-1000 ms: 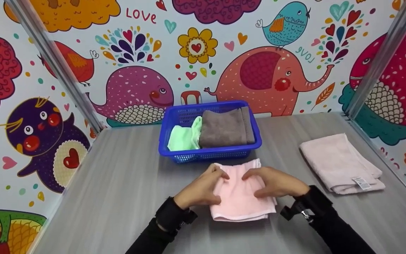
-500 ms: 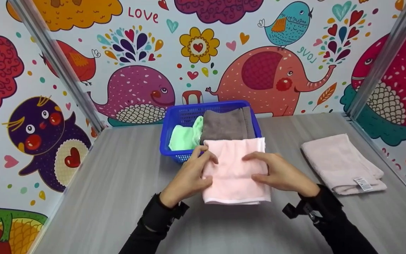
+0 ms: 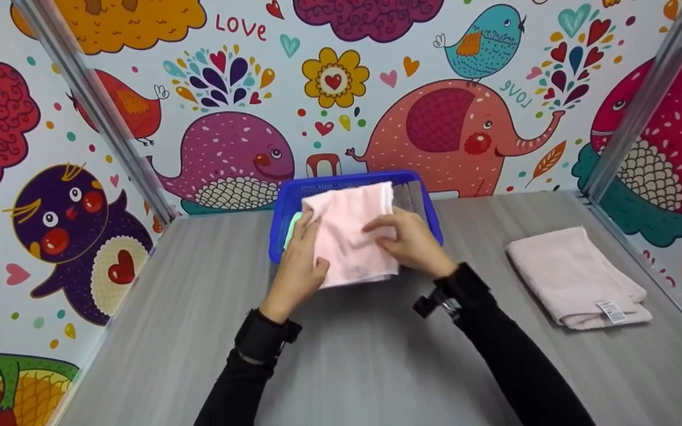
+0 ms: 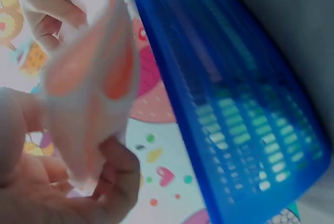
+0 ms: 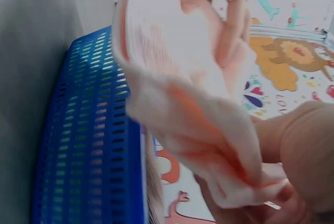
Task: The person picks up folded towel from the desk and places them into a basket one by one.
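Both hands hold a folded pink towel (image 3: 347, 231) above the blue basket (image 3: 279, 204). My left hand (image 3: 299, 263) grips its left edge, thumb on the near face; the left wrist view shows the fingers (image 4: 122, 164) curled round the cloth. At the right edge, my right hand (image 3: 409, 239) pinches the towel between thumb and fingers. In the right wrist view the towel's folded layers (image 5: 193, 125) gape a little beside the basket wall (image 5: 88, 130). Inside the basket, a green cloth (image 3: 292, 228) and a brown towel (image 3: 415, 198) are mostly hidden behind the pink one.
A pale pink folded towel (image 3: 572, 278) with a white label lies on the grey table (image 3: 199, 331) to the right. Cartoon-printed walls (image 3: 228, 148) stand behind and at both sides, with metal posts (image 3: 98, 118) at the corners.
Both hands have lifted the pink towel from in front of the basket, forward and slightly left, until it hangs over the basket. The pale pink towel on the right has stayed in place.
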`<state>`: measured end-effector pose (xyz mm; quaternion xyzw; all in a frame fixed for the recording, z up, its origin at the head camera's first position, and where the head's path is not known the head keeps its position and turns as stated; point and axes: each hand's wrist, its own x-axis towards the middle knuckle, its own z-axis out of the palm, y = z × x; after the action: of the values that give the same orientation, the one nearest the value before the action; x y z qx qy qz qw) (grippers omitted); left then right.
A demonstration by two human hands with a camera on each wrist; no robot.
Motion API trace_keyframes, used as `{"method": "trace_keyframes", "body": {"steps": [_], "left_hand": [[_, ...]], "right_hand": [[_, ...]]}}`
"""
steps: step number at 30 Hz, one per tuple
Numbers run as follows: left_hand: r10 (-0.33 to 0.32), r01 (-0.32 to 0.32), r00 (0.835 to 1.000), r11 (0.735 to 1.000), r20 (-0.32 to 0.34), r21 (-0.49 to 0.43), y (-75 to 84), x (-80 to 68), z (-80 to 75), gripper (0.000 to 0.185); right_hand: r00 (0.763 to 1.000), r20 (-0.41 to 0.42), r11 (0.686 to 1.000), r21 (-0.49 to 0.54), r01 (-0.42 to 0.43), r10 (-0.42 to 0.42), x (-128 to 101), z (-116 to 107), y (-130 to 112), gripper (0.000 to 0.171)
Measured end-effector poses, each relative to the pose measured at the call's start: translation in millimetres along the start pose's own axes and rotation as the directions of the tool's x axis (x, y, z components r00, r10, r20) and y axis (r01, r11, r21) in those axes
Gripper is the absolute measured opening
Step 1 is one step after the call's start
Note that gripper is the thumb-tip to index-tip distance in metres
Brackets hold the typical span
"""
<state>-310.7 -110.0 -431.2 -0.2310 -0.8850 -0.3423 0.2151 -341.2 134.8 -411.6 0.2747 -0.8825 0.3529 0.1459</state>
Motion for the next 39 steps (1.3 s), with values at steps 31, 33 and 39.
{"method": "trace_keyframes", "body": {"steps": [31,33,39], "left_hand": [[-0.066,0.087,0.995,0.939,-0.074,0.334,-76.7,12.3,11.0,0.019],[-0.043,0.058,0.998,0.934,-0.050,0.353,-76.7,10.8,11.0,0.021],[-0.021,0.028,1.000,0.907,-0.023,0.420,-80.1,6.1,14.2,0.032]], "right_hand": [[0.936,0.274,0.940,-0.316,-0.131,0.223,81.2,82.8,5.8,0.049],[0.933,0.257,0.925,-0.347,-0.153,0.250,81.4,83.1,6.4,0.048],[0.950,0.152,0.857,-0.486,-0.169,0.273,81.6,92.2,6.2,0.029]]}}
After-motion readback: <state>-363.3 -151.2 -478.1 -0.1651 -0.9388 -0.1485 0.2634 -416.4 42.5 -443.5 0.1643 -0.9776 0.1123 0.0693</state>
